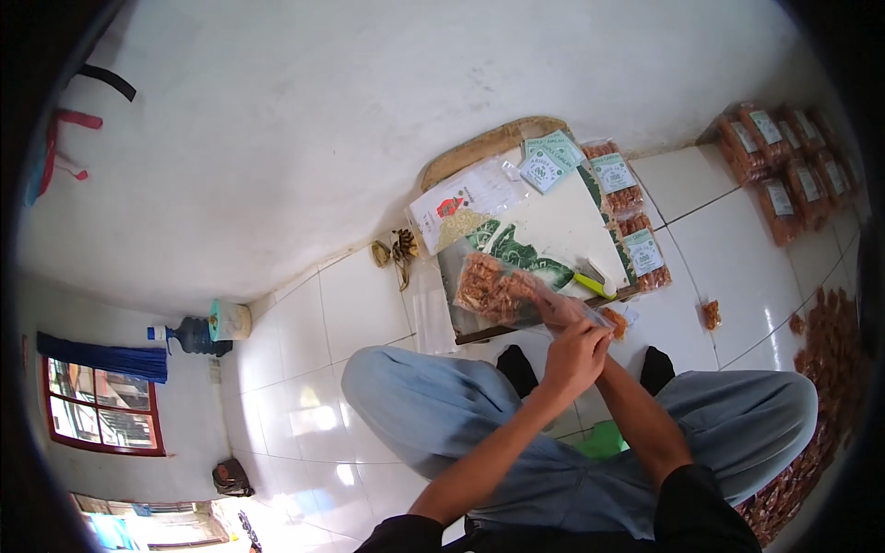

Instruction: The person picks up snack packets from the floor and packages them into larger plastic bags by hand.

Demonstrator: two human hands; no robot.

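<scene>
A clear plastic bag (pixel 489 288) filled with small reddish-brown snack packs lies over the near edge of a low table. My left hand (pixel 576 355) is closed around the gathered film at the bag's near end. Crossing beneath it, my right hand (pixel 558 313) shows partly through the film. Its fingers are hidden, and I cannot tell whether it is inside or behind the bag. Close to my hands lies a small orange snack pack (pixel 616 321). A yellow-green handled cutter or knife (pixel 595 285) rests on the table, just beyond them.
The low table (pixel 576 217) carries printed cards (pixel 548 166) and a printed plastic sheet (pixel 466 203). Labelled snack bags (pixel 643 251) line its right side. More packed bags (pixel 784 166) stand by the wall. A heap of small packs (pixel 830 359) covers the floor at right.
</scene>
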